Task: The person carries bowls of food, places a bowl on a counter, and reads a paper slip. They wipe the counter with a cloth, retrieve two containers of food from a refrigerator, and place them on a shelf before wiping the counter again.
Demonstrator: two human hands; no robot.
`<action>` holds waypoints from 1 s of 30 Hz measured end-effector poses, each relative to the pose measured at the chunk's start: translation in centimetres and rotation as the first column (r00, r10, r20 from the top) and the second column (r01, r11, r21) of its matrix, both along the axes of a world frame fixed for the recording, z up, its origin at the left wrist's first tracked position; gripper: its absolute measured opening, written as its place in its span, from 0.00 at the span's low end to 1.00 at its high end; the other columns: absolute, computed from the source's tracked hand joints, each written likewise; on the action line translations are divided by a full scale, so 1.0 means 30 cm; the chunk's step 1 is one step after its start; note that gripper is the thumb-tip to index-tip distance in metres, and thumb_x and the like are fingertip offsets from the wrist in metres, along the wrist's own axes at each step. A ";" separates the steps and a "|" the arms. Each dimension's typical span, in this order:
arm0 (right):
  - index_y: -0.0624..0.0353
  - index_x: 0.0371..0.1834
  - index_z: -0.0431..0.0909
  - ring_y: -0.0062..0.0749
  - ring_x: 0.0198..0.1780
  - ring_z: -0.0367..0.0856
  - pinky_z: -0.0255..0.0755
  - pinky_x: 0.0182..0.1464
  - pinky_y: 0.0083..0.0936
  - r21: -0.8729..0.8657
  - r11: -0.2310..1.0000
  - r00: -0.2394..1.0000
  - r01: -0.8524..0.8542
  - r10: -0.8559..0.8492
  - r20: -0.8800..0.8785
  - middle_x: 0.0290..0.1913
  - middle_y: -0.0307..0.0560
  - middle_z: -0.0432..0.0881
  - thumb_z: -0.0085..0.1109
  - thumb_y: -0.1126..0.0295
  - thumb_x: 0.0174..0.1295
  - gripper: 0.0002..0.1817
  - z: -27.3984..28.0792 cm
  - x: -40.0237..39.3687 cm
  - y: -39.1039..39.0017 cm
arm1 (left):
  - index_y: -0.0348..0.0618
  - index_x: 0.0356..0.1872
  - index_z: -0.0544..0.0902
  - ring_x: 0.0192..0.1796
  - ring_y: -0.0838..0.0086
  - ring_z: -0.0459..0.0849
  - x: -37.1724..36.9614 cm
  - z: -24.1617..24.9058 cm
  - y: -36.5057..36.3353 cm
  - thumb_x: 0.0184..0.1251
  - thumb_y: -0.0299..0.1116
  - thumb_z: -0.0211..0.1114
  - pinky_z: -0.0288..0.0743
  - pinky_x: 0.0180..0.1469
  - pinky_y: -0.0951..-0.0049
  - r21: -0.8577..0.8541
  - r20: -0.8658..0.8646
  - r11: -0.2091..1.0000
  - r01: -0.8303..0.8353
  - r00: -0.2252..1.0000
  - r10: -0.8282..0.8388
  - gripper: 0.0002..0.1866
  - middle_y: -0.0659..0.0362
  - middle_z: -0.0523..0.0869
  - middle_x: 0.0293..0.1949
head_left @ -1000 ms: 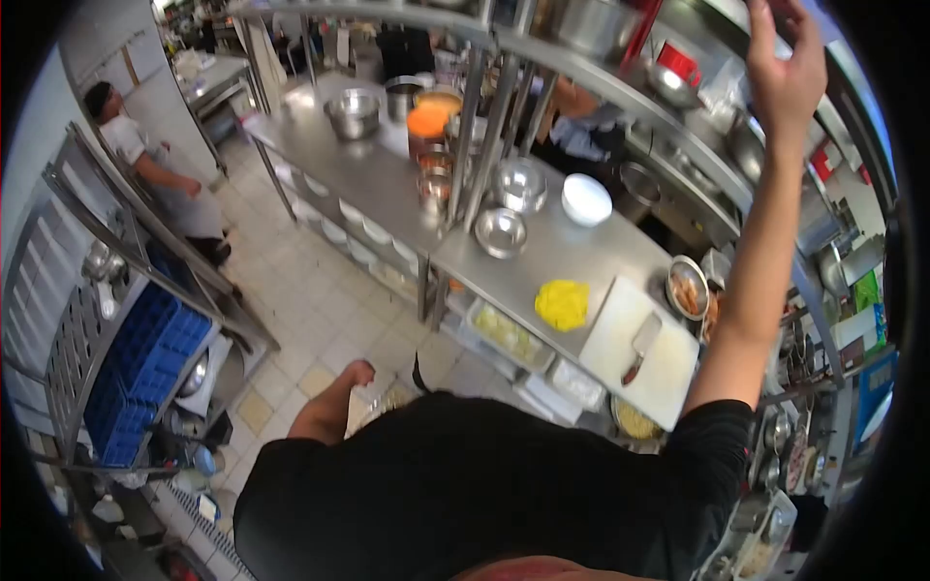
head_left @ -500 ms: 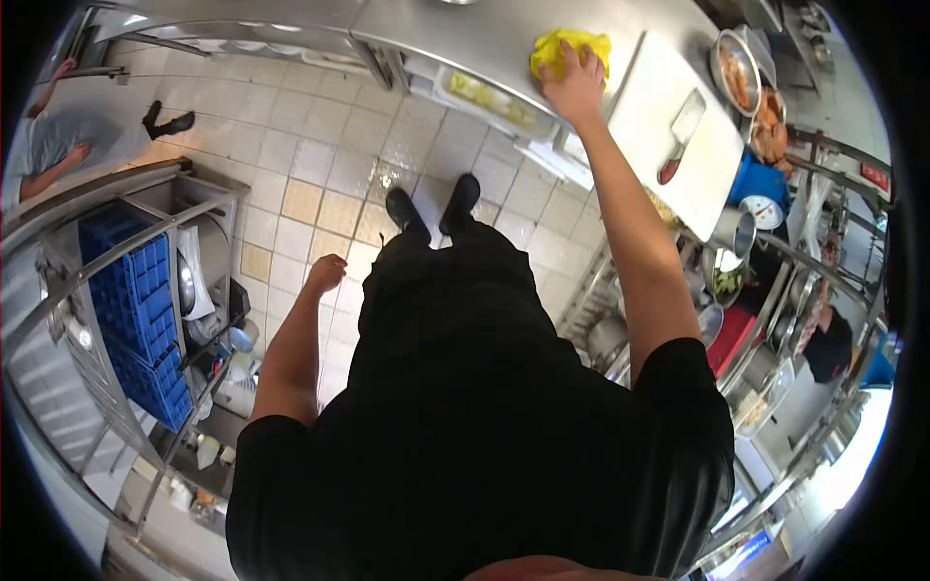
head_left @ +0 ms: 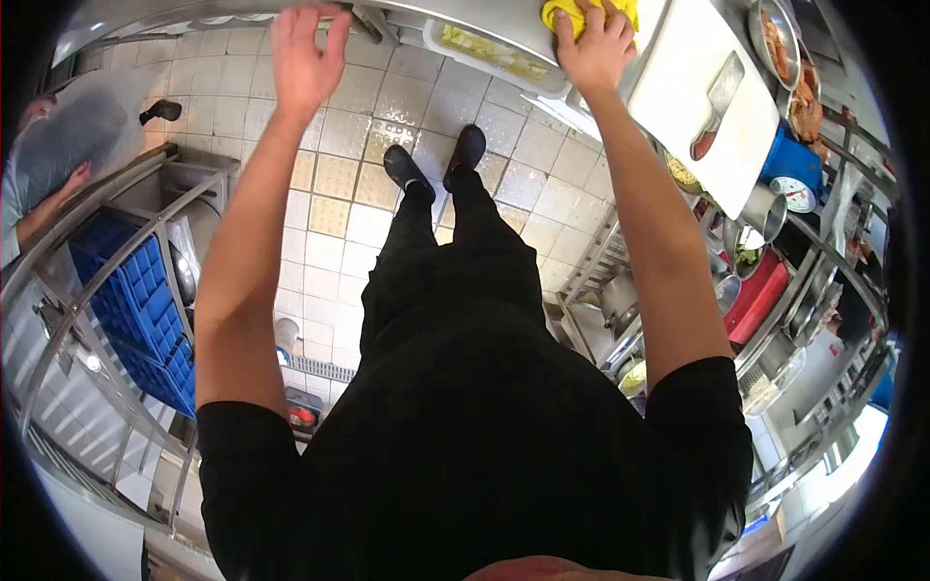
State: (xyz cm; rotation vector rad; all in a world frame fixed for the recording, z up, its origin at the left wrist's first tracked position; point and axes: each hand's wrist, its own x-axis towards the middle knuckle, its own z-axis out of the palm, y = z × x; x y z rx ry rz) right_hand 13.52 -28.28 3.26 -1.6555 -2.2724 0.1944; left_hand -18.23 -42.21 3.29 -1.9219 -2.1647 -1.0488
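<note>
Grey steel counter (head_left: 489,19), white rectangular cutting board (head_left: 690,82); left of the board, the right hand (head_left: 595,56) spreads over a crumpled yellow cloth (head_left: 630,14), grip unclear: probably light, soft, best bunched centrally. Farther left, the left hand (head_left: 310,60) is half-open, seemingly empty.

Single head-worn fisheye view: close above wearer's torso (head_left: 475,416), facing steeply down, forward over tiled floor (head_left: 325,261).

Left hand (head_left: 308,60) now up near the counter (head_left: 494,15)
</note>
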 end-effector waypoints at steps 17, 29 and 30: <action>0.47 0.55 0.73 0.56 0.68 0.55 0.47 0.63 0.60 0.177 0.984 0.995 -0.008 -0.010 0.098 0.66 0.52 0.63 0.47 0.47 0.60 0.24 -0.116 0.037 0.035 | 0.45 0.39 0.79 0.48 0.56 0.74 0.078 -0.110 0.240 0.59 0.40 0.60 0.68 0.49 0.56 -0.203 -0.138 0.979 0.031 0.989 -0.060 0.12 0.54 0.78 0.44; 0.61 0.40 0.77 0.44 0.44 0.76 0.66 0.49 0.34 0.814 0.540 0.821 -0.213 0.551 -0.150 0.39 0.49 0.79 0.62 0.73 0.48 0.14 1.410 -0.032 0.013 | 0.31 0.57 0.68 0.62 0.44 0.66 0.050 -0.473 -0.728 0.50 0.39 0.64 0.62 0.64 0.52 -0.588 0.248 0.807 -0.043 0.941 0.231 0.33 0.35 0.69 0.58; 0.61 0.38 0.77 0.44 0.41 0.77 0.68 0.45 0.31 0.899 0.428 0.819 -0.090 0.546 -0.178 0.38 0.50 0.78 0.61 0.75 0.48 0.13 1.561 -0.026 0.020 | 0.32 0.59 0.66 0.62 0.44 0.67 0.030 -0.545 -0.870 0.46 0.42 0.67 0.62 0.64 0.55 -0.757 0.319 0.653 0.023 0.886 0.337 0.38 0.36 0.68 0.59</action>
